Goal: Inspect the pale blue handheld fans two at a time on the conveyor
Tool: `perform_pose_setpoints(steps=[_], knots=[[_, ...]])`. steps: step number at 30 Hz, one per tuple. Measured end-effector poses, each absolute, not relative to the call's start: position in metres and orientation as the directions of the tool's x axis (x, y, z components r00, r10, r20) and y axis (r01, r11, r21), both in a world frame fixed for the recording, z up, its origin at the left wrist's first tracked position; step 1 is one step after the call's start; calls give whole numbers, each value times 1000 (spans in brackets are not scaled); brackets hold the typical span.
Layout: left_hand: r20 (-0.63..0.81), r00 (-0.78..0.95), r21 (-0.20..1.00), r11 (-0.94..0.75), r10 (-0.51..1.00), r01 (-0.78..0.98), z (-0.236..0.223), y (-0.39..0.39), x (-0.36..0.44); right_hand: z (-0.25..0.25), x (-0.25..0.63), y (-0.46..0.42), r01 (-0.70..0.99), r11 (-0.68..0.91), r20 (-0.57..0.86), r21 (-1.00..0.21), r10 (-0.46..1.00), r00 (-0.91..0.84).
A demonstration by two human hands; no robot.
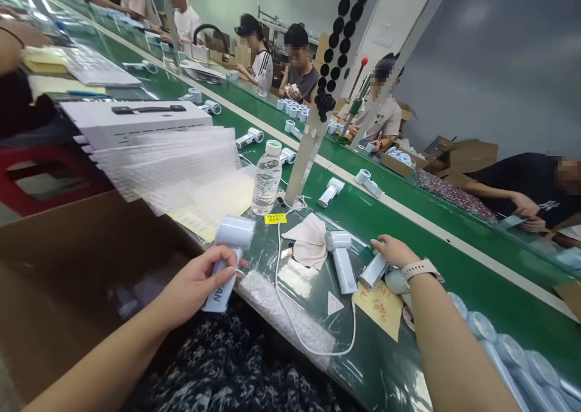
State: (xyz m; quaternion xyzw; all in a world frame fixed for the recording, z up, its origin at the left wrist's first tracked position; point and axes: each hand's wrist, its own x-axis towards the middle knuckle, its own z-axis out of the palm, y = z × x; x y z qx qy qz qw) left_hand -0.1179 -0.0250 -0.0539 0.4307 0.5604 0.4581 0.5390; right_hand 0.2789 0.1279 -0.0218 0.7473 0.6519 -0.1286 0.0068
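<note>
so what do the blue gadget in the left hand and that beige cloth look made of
The pale blue handheld device in the left hand looks like moulded plastic, with a smooth satin sheen and clean curved edges. The beige cloth looks like soft matte fabric, since it folds limply; the exact fibre can't be told.

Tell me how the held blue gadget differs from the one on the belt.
The held gadget is in the left hand; the other gadget lies untouched on the belt. The held one shows dark letters on its handle; the other shows none. Both are pale blue, round-headed and long-handled.

Long green assembly-line bench, grey wall
</note>
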Motion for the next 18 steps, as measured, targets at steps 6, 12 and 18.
perform_pose_setpoints(steps=[6,12,18], knots=[[-163,140,986,166,977,-11,-51,-39,-101,-30,210,108,983,140,44,-121,990,-136],[-149,214,984,166,965,-65,-35,-63,-87,-59,146,96,926,347,170,-147,931,-322],[-48,275,998,36,960,47,-23,-72,-81,-47,156,73,876,363,284,-317,918,-277]])
